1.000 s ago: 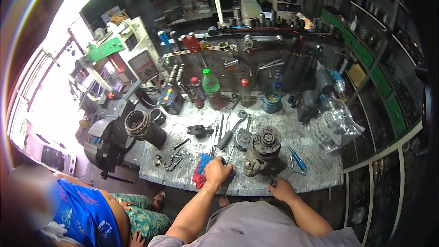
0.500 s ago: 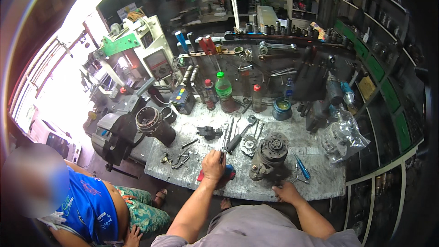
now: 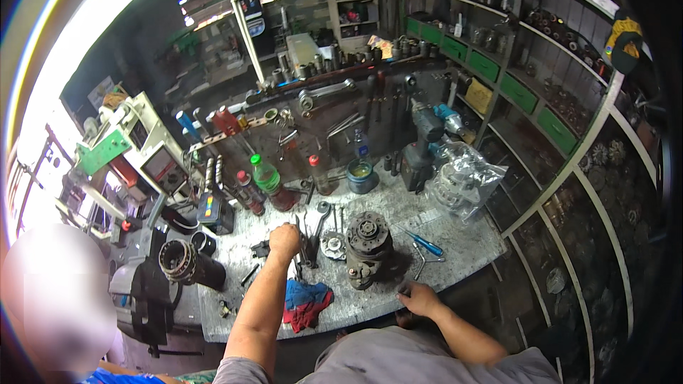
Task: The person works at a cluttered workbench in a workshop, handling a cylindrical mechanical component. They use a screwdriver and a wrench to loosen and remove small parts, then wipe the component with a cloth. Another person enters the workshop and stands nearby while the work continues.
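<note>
My left hand point(image 3: 284, 242) is closed in a fist above the hand tools, its fingertips turned away, so whatever it may hold is hidden. Partly behind it lies a small black part point(image 3: 260, 249). A ratchet point(image 3: 317, 227) lies just right of the fist. Farther right are a round metal end plate point(image 3: 333, 245) and a greasy motor-like unit point(image 3: 368, 249) standing upright. At the bench's front edge my right hand point(image 3: 421, 300) has its fingers curled, with something dark at the tips that I cannot make out. A blue-handled screwdriver point(image 3: 425, 244) lies beyond it.
A blue and red cloth point(image 3: 307, 304) rests at the front edge of the metal bench point(image 3: 462, 249). Bottles point(image 3: 266, 179), a blue pot point(image 3: 361, 176), a cordless drill point(image 3: 420, 153) and a bagged part point(image 3: 462, 183) line the back. A cylindrical housing point(image 3: 191, 264) and a person point(image 3: 64, 306) are at left.
My left hand has moved forward from beside the cloth to over the tools, uncovering the cloth. My right hand stays near the front edge. The view has swung to the right.
</note>
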The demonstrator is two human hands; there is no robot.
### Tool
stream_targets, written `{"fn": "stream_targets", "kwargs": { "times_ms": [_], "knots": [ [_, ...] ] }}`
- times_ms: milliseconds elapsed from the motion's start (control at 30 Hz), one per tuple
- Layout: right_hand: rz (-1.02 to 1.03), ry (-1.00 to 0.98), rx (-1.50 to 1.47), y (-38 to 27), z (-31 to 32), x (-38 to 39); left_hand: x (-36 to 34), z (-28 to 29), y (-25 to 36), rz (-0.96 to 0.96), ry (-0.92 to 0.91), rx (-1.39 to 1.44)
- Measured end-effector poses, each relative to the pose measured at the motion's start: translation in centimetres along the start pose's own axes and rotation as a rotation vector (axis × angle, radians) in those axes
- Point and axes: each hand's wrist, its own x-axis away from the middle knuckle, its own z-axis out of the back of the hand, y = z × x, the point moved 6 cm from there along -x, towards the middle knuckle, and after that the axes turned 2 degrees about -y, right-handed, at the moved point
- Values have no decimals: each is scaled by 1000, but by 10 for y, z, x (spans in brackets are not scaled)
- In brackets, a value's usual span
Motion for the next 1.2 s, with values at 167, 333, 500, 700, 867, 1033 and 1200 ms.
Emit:
{"fn": "stream_targets", "kwargs": {
  "times_ms": [167, 333, 500, 700, 867, 1033, 1200],
  "knots": [
    [-79, 32, -99, 13, 0, 16, -17, 6, -11, -3, -85, 140],
    [-22, 40, -109, 19, 15, 21, 21, 72, -15, 10, -67, 533],
    [-80, 130, -202, -8, 79, 28, 134, 201, -11, -109, 422, 658],
    [569, 406, -253, -157, 200, 18, 231, 252, 0, -145, 699, 1133],
    [875, 229, -172, -257, 201, -6, 257, 225, 38, -22, 726, 949],
    [779, 136, -215, -271, 186, -27, 285, 191, 57, 103, 649, 920],
    [753, -10, -413, -262, 185, -39, 304, 165, 58, 212, 597, 990]
  ]
}}
